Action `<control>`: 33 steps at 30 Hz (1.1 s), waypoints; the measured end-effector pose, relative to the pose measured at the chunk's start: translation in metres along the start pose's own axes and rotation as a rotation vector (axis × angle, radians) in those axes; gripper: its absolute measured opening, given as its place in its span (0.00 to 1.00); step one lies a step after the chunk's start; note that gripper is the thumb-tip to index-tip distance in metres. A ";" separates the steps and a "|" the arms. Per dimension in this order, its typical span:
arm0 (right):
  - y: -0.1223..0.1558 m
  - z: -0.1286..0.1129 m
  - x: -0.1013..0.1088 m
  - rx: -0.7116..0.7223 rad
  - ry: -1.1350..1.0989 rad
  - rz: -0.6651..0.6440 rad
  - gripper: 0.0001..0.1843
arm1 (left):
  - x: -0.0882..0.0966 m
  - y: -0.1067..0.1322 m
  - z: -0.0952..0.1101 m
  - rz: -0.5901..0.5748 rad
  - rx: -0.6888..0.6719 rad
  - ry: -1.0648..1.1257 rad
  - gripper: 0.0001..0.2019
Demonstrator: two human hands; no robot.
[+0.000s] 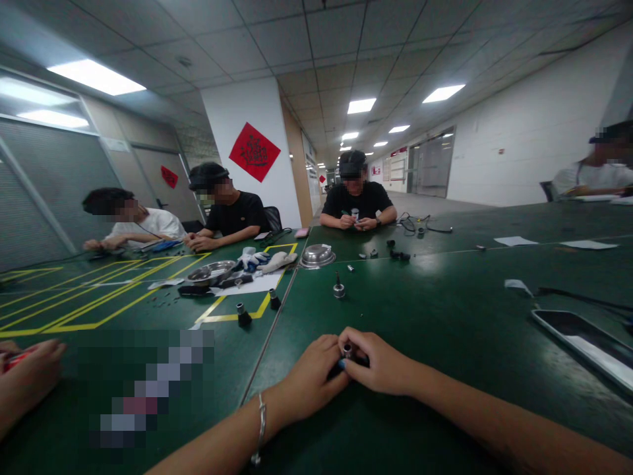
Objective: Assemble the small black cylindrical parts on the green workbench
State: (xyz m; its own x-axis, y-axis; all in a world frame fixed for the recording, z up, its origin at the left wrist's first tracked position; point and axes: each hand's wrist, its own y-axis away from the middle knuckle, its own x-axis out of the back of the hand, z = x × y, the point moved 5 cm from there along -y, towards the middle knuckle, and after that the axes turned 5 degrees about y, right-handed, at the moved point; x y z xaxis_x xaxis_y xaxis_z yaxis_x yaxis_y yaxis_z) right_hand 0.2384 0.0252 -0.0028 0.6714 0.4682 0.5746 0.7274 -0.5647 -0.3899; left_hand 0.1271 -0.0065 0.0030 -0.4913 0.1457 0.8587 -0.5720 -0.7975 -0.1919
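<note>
Close in front of me, both hands meet around a small dark part with a round metal tube end (347, 350). My left hand (316, 369), with a silver bracelet at its wrist, curls its fingers about the left side of this part. From the other side, my right hand (378, 363) is closed on it with bent fingers and thumb. Something blue shows at the thumb tip, too small to make out. The lower portion of the part is hidden by my fingers. Beyond my hands stands a round metal piece with a thin upright stem (339, 289).
Two black parts with metal tops (243, 315) stand to the left. Further back are a metal bowl (317, 256), gloves (254, 258) and loose black pieces (398, 254). A white-edged tray (583, 346) lies right. Several people sit around; one person's hand (32, 376) is near left.
</note>
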 end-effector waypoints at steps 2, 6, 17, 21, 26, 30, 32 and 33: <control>0.000 0.000 0.000 -0.008 0.002 -0.002 0.09 | 0.000 0.000 -0.001 0.000 -0.009 -0.001 0.11; 0.000 0.000 0.000 -0.007 0.007 -0.002 0.09 | 0.000 -0.001 -0.001 0.002 -0.015 -0.001 0.11; 0.001 0.002 -0.001 0.011 -0.022 0.010 0.15 | 0.000 0.004 -0.005 0.079 0.115 0.107 0.25; 0.002 0.001 -0.002 0.004 0.013 0.020 0.13 | 0.000 0.006 -0.006 0.103 0.091 0.216 0.36; 0.002 -0.004 -0.001 0.006 0.323 0.045 0.06 | 0.002 0.004 -0.002 0.099 0.069 0.225 0.27; 0.003 -0.010 -0.002 0.072 0.482 0.044 0.04 | 0.005 0.002 0.003 0.103 0.042 0.245 0.23; 0.004 -0.013 -0.002 0.107 0.513 0.061 0.06 | 0.006 0.001 0.005 0.110 0.035 0.253 0.24; 0.004 -0.013 -0.001 0.117 0.519 0.073 0.07 | 0.007 0.002 0.005 0.114 0.034 0.256 0.24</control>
State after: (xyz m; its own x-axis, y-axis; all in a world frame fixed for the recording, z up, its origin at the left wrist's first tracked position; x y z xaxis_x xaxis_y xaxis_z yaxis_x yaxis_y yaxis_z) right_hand 0.2386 0.0131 0.0044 0.5836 0.0164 0.8118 0.7126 -0.4897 -0.5024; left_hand 0.1261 -0.0095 0.0107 -0.7036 0.1933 0.6838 -0.4831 -0.8358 -0.2609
